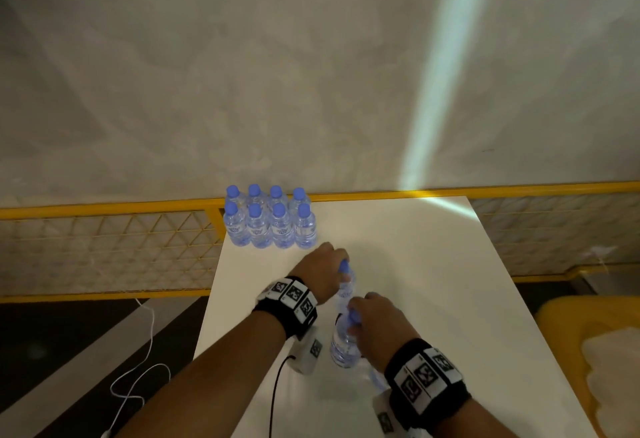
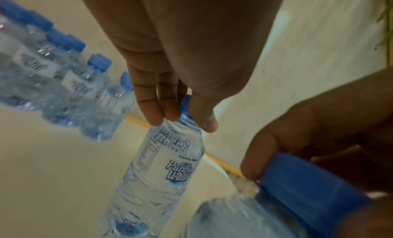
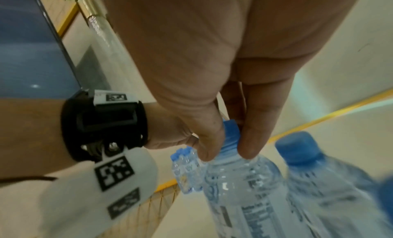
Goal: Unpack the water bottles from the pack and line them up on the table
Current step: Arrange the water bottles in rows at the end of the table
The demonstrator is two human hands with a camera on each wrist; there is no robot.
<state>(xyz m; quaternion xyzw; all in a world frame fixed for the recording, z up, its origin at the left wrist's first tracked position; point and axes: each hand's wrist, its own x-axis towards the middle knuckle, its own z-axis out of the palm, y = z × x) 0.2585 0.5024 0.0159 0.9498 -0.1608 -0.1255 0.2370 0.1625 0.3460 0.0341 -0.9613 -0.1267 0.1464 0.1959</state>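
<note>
Eight clear water bottles (image 1: 270, 221) with blue caps stand in two rows at the far left corner of the white table (image 1: 433, 264). My left hand (image 1: 341, 266) pinches the blue cap of one more bottle (image 1: 346, 290), as the left wrist view shows: hand (image 2: 182, 122), bottle (image 2: 165, 166). Just nearer to me, my right hand (image 1: 353, 313) pinches the cap of another bottle (image 1: 343, 347). In the right wrist view that hand (image 3: 227, 150) holds this bottle (image 3: 244, 191), and a further capped bottle (image 3: 319, 182) stands right beside it. Whether the held bottles touch the table is unclear.
A yellow rail with mesh fencing (image 1: 104, 240) runs behind and left of the table. A yellow bin (image 1: 588, 351) sits to the right of the table. A white cable (image 1: 138, 378) lies on the dark floor at the left. Something blue (image 1: 375, 375) shows under my right wrist.
</note>
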